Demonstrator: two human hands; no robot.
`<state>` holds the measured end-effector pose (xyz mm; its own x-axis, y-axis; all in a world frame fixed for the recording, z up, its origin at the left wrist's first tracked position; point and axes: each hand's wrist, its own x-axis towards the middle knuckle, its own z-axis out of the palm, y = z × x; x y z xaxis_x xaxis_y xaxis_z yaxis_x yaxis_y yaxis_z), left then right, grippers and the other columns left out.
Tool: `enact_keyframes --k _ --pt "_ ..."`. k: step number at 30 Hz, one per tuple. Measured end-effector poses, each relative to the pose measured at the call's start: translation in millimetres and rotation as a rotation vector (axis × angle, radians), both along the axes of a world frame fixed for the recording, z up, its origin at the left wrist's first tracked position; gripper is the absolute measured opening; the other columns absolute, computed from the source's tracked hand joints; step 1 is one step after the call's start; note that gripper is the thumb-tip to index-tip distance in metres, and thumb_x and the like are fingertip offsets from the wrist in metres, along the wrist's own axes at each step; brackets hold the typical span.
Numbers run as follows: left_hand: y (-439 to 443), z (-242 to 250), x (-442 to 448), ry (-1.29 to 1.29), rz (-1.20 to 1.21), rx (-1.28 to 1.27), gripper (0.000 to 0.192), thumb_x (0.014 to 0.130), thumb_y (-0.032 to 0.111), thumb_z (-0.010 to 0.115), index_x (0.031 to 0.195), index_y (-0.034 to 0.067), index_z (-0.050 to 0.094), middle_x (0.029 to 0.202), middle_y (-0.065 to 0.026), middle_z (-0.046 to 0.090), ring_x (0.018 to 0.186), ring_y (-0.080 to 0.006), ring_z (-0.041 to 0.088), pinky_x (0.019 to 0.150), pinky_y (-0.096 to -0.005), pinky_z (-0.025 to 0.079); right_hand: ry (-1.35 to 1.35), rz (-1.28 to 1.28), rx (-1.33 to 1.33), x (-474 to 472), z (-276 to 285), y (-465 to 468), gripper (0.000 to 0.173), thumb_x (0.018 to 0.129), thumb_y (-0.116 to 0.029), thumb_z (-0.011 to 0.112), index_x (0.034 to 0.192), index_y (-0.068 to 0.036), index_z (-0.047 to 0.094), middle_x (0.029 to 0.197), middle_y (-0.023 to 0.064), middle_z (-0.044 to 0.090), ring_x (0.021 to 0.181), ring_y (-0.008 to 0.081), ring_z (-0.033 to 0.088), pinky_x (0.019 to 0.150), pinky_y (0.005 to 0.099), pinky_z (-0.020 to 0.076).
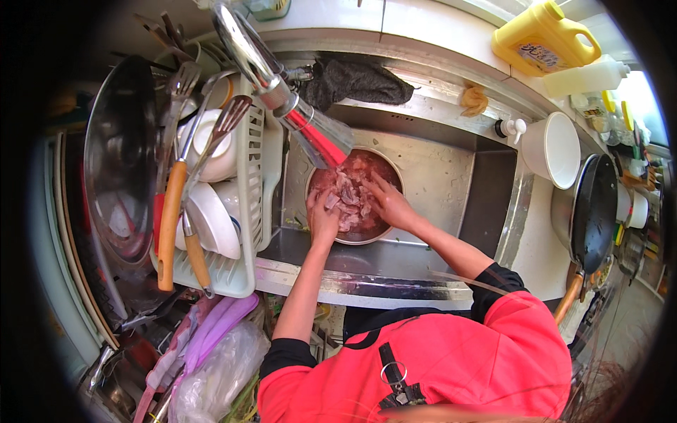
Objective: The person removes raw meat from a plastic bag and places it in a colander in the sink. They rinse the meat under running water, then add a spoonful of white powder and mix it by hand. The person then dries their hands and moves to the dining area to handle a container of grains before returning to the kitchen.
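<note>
A round metal bowl (398, 164) stands in the left part of the stainless steel sink, holding reddish water and pieces of raw meat (348, 198). My left hand (323, 219) is in the bowl at its left side, its fingers against the meat; whether it grips a piece cannot be told. On the right side of the bowl, my right hand (391, 203) touches the meat with its fingers spread. The chrome faucet (267, 87) ends in a clear spray head (322, 135) over the bowl's upper left rim.
Left of the sink (439, 180), a dish rack (254, 174) holds white bowls and utensils. A dark cloth (357, 84) lies behind the basin. At the right are a white tub (552, 150) and a black frying pan (595, 211). A yellow jug (539, 39) stands on the back ledge.
</note>
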<state>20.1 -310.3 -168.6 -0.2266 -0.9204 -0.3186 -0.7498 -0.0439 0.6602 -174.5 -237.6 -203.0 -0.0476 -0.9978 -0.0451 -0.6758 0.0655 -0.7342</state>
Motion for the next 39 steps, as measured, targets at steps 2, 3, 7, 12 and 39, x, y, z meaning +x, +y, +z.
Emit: enact_keyframes --k 2,3,7,12,39 --pt "-5 1 5 -0.195 -0.001 -0.205 0.060 0.075 0.001 0.061 0.133 0.003 0.046 0.138 -0.0227 0.039 0.127 -0.0397 0.038 0.105 -0.0428 0.035 0.363 0.127 -0.001 -6 3 17 0.052 0.083 -0.014 0.059 0.132 -0.004 0.047 0.123 0.0246 0.055 0.112 0.0385 0.055 0.108 0.0462 0.0327" --pt "-10 -1 6 -0.264 0.005 -0.294 0.062 0.076 0.000 0.058 0.136 0.002 0.041 0.135 -0.0239 0.042 0.126 -0.0406 0.040 0.104 -0.0422 0.037 0.494 0.197 -0.023 -10 4 25 0.051 0.083 -0.016 0.059 0.130 -0.001 0.048 0.118 0.0257 0.057 0.112 0.0379 0.055 0.109 0.0465 0.0305" --pt "-23 -22 3 -0.150 0.101 0.087 0.055 0.079 0.004 0.055 0.133 0.000 0.044 0.128 -0.0250 0.049 0.119 -0.0396 0.048 0.102 -0.0414 0.039 0.571 0.290 -0.097 -29 3 50 0.042 0.081 -0.016 0.057 0.116 0.007 0.054 0.102 0.0253 0.063 0.110 0.0352 0.057 0.113 0.0481 0.0257" --pt "-2 -42 -20 -0.133 0.072 0.175 0.049 0.081 0.013 0.057 0.126 -0.005 0.049 0.122 -0.0261 0.053 0.114 -0.0407 0.052 0.099 -0.0420 0.041 0.595 0.288 -0.079 -60 6 88 0.035 0.079 -0.016 0.058 0.105 0.007 0.059 0.099 0.0240 0.064 0.109 0.0342 0.058 0.113 0.0490 0.0258" --pt "-170 116 -98 0.090 -0.288 -0.899 0.049 0.076 -0.010 0.048 0.124 0.000 0.055 0.128 -0.0152 0.055 0.114 -0.0362 0.051 0.099 -0.0408 0.039 -0.609 -0.172 0.200 -55 73 4 0.031 0.093 -0.020 0.056 0.118 -0.001 0.059 0.122 0.0130 0.060 0.108 0.0240 0.059 0.095 0.0367 0.0459"
